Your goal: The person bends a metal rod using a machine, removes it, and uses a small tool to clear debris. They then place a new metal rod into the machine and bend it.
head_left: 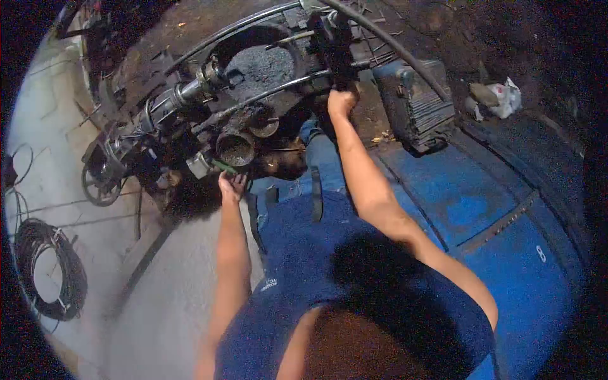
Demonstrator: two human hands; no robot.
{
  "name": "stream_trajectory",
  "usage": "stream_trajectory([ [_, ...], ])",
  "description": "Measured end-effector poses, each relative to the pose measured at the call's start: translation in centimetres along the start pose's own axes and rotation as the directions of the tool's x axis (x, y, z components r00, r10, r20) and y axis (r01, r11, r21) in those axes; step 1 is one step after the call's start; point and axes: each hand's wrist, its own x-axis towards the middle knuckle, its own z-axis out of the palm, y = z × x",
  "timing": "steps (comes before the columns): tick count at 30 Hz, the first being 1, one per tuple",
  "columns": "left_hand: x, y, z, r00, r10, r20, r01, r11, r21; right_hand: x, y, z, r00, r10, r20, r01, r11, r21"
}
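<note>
My left hand [233, 185] is palm up, its fingers curled around the green handle of a brush-like tool [198, 165] with a pale, flat, blocky head. Just above that tool sits a round cup [235, 149] with grainy grey material in it, beside a smaller round cup [264, 127]. My right hand [342, 102] is closed in a fist at the lower end of a dark upright part [337, 54] of the machine. What lies inside this fist is hidden. Between the machine's metal rails is a bed of grey granules [261, 68].
A handwheel [103, 183] is at the machine's left end. A coil of black cable [52, 269] lies on the pale floor at left. To the right are a ribbed, dirty metal box [421, 107], a blue panel [500, 253] and a crumpled white bag [505, 98]. A long bar [399, 50] slants overhead.
</note>
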Motion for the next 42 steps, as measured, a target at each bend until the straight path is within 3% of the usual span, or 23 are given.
stream_trajectory([
  [3,-0.9,-0.3,-0.5,0.993,0.120,0.003,-0.119,0.986,0.119,0.3,1.4,0.4,0.974,-0.123,-0.189,0.125,0.992,-0.001],
  [5,-4.1,1.7,0.9,0.974,0.209,-0.093,-0.160,0.913,0.374,1.9,1.9,-2.5,0.992,0.089,-0.086,-0.036,0.872,0.488],
  [6,-5.5,2.4,2.0,0.970,0.221,-0.100,-0.170,0.912,0.373,3.5,1.3,-3.7,0.994,-0.045,-0.104,0.096,0.824,0.558],
  [8,-8.2,3.6,4.2,0.910,0.411,-0.050,-0.412,0.911,-0.018,6.9,-1.7,-5.6,0.976,-0.202,-0.079,0.209,0.769,0.605],
  [9,-9.3,3.8,4.3,0.906,0.420,-0.061,-0.422,0.907,-0.019,8.7,-3.6,-5.9,0.973,-0.227,-0.025,0.198,0.785,0.587],
  [11,-11.3,4.3,5.0,0.958,0.233,0.170,-0.272,0.924,0.268,12.8,-7.0,-4.7,0.924,-0.368,0.102,0.267,0.815,0.514],
  [12,-13.3,3.9,6.6,0.970,0.242,0.020,-0.224,0.864,0.451,14.6,-8.4,-3.3,0.869,-0.465,0.167,0.288,0.751,0.594],
  [13,-12.3,3.8,4.9,0.976,0.204,0.077,-0.209,0.777,0.594,15.8,-9.6,-2.2,0.801,-0.558,0.217,0.294,0.683,0.669],
  [15,-14.5,4.6,5.7,0.973,0.228,0.036,-0.139,0.453,0.881,15.6,-11.8,-1.3,0.649,-0.737,0.189,0.501,0.601,0.623],
  [16,-13.9,5.5,5.3,0.949,0.314,0.034,-0.097,0.189,0.977,15.0,-12.0,-0.7,0.654,-0.731,0.192,0.489,0.603,0.631],
  [17,-13.9,6.4,5.5,0.947,0.321,0.024,-0.089,0.189,0.978,14.4,-12.4,0.0,0.639,-0.749,0.177,0.508,0.583,0.634],
  [19,-14.9,8.2,6.7,0.799,0.536,0.275,-0.302,-0.039,0.953,13.2,-12.9,1.5,0.600,-0.785,0.156,0.547,0.545,0.636],
  [21,-15.4,10.5,9.2,0.628,0.636,0.449,-0.558,-0.034,0.829,12.0,-13.0,2.5,0.554,-0.820,0.144,0.588,0.507,0.630],
  [22,-16.2,11.3,11.5,0.431,0.749,0.503,-0.650,-0.129,0.749,11.5,-13.0,2.8,0.529,-0.837,0.139,0.610,0.489,0.624],
  [25,-15.4,16.2,17.1,0.167,0.752,0.637,-0.724,-0.345,0.597,10.9,-13.1,3.1,0.437,-0.892,0.121,0.685,0.416,0.598],
  [26,-13.8,17.5,18.7,-0.050,0.750,0.659,-0.761,-0.456,0.461,10.7,-13.2,3.2,0.401,-0.909,0.116,0.708,0.388,0.590],
  [33,-6.7,22.5,25.4,-0.067,0.627,0.776,-0.736,-0.556,0.386,10.5,-14.3,4.7,0.146,-0.988,0.047,0.817,0.148,0.557],
  [35,-6.3,22.3,25.3,0.016,0.619,0.785,-0.736,-0.524,0.428,10.8,-14.8,5.2,0.074,-0.997,0.026,0.835,0.076,0.545],
  [36,-5.6,22.6,25.2,-0.024,0.654,0.756,-0.761,-0.503,0.411,12.8,-13.9,7.1,0.014,-0.983,0.183,0.771,0.127,0.624],
  [37,-5.1,22.7,25.0,-0.061,0.688,0.723,-0.784,-0.481,0.392,12.6,-13.8,7.5,0.006,-0.982,0.189,0.766,0.126,0.630],
  [39,-5.0,22.7,24.7,0.025,0.735,0.678,-0.794,-0.397,0.460,12.2,-14.1,8.0,-0.009,-0.980,0.201,0.791,0.116,0.601],
  [41,-5.8,22.4,24.9,-0.051,0.760,0.648,-0.828,-0.395,0.398,11.3,-14.3,8.0,0.005,-0.976,0.218,0.772,0.143,0.619],
  [42,-5.7,22.5,24.6,0.011,0.762,0.648,-0.830,-0.355,0.431,11.1,-14.3,8.2,0.036,-0.979,0.200,0.736,0.161,0.657],
])
